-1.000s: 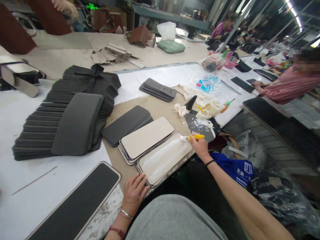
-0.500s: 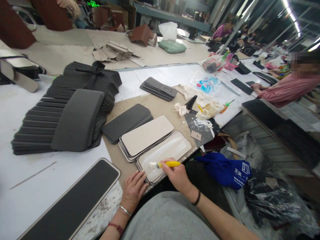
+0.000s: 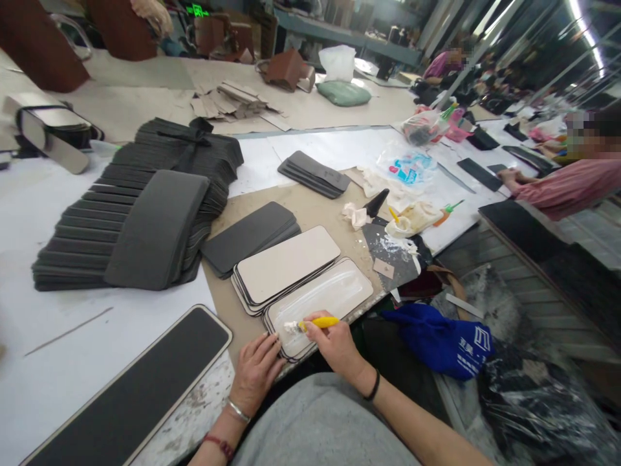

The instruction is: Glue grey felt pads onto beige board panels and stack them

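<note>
My right hand (image 3: 336, 348) is closed around a yellow-handled brush (image 3: 324, 322). Its white-coated bristles touch the top cream panel (image 3: 320, 294) of a stack with dark edges. A wet, shiny white film covers much of that panel. My left hand (image 3: 256, 367) lies with fingers stretched out, their tips against the stack's near left corner. Just behind is a second stack of cream panels (image 3: 287, 264), its top dry-looking. Dark grey panels (image 3: 250, 236) overlap farther back. A long dark panel with a pale border (image 3: 140, 382) lies left of my left hand.
A big bundle of dark grey pieces (image 3: 145, 213) covers the left of the table. Right of the stacks stand a glue-smeared container (image 3: 412, 219) and a grey scrap (image 3: 392, 255) with white blobs. A blue bag (image 3: 444, 340) hangs below the edge. A person in pink (image 3: 567, 184) works at right.
The brush in my right hand has moved slightly left along the wet panel. My left hand stays at the stack's corner. The whole view has shifted a little.
</note>
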A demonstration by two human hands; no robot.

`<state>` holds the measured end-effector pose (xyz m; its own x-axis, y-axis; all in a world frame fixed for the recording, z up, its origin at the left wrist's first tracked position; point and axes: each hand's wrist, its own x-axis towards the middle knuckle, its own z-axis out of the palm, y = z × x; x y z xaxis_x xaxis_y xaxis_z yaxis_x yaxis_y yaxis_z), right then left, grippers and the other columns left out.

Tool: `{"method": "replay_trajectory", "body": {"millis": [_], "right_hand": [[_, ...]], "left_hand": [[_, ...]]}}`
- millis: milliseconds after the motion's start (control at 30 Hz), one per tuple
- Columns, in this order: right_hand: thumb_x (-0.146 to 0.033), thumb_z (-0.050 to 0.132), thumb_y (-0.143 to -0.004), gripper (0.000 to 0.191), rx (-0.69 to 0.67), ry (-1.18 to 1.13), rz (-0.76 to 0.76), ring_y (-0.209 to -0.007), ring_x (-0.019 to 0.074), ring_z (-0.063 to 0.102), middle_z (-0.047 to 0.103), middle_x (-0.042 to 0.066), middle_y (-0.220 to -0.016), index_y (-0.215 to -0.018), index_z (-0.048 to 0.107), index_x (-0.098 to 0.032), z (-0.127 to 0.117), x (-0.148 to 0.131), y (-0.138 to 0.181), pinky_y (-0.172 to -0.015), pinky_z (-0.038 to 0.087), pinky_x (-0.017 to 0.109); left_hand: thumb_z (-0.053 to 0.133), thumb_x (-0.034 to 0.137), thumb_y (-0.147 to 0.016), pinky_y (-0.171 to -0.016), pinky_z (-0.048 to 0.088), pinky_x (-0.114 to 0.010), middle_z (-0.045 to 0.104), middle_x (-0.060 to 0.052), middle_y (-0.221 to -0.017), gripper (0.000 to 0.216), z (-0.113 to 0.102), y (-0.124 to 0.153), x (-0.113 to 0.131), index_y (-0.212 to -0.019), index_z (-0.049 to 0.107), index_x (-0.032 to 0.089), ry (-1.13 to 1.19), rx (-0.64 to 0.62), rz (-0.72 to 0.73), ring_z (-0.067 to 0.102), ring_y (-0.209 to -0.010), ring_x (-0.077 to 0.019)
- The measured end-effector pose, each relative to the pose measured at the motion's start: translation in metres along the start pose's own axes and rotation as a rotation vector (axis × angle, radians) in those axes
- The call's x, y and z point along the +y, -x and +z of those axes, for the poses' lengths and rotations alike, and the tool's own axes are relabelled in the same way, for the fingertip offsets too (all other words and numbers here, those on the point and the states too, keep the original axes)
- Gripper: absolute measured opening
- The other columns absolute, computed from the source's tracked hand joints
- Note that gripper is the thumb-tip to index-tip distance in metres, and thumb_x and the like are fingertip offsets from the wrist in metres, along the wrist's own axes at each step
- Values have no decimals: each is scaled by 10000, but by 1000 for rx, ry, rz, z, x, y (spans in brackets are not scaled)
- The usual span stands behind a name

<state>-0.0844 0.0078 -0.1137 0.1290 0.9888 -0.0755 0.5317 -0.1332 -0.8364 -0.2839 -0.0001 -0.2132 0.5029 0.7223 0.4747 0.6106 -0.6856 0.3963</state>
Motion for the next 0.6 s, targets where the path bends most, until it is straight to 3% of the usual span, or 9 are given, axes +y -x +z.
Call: {"method": "replay_trajectory", "body": {"millis": [67, 233, 367, 467, 600], "right_hand": [[-413, 481, -822, 272, 104, -43, 94, -642, 147, 629, 659, 33, -740, -834, 620, -179, -18, 13, -18, -637, 506, 259], [-523, 515, -742, 386, 348, 48, 203, -650, 200, 651, 670, 59, -682, -824, 613, -159, -92, 68, -80, -660, 511, 314], [-523, 477, -763, 397, 449, 224, 215, -649, 210, 658, 674, 60, -652, -844, 613, -159, -137, 82, -86, -681, 501, 326], [-486, 465, -792, 356, 418, 380, 140, -679, 211, 655, 678, 62, -692, -844, 617, -168, -148, 79, -62, -699, 491, 328], [-418, 437, -831, 305, 320, 509, -36, -804, 216, 629, 667, 91, -823, -817, 615, -171, -124, 70, -26, -770, 476, 348]], "left_hand": [[577, 264, -786, -830, 405, -376, 650, -66, -1054, 251, 1, 0, 0, -1024, 585, 187, -6, 1, 9, 530, -1023, -228], [582, 260, -782, -826, 407, -379, 651, -69, -1051, 248, 1, -1, 2, -1018, 585, 184, -28, -6, 12, 531, -1021, -231], [578, 258, -785, -838, 407, -380, 649, -73, -1054, 254, 0, -2, 3, -1028, 582, 185, -31, -9, 7, 533, -1025, -228], [570, 264, -791, -841, 407, -374, 650, -68, -1056, 253, 0, -3, 4, -1036, 584, 199, -30, -28, -7, 536, -1029, -222], [582, 267, -780, -836, 415, -378, 653, -67, -1053, 267, -1, -4, 5, -1040, 583, 204, -18, -39, -21, 541, -1026, -226]]}}
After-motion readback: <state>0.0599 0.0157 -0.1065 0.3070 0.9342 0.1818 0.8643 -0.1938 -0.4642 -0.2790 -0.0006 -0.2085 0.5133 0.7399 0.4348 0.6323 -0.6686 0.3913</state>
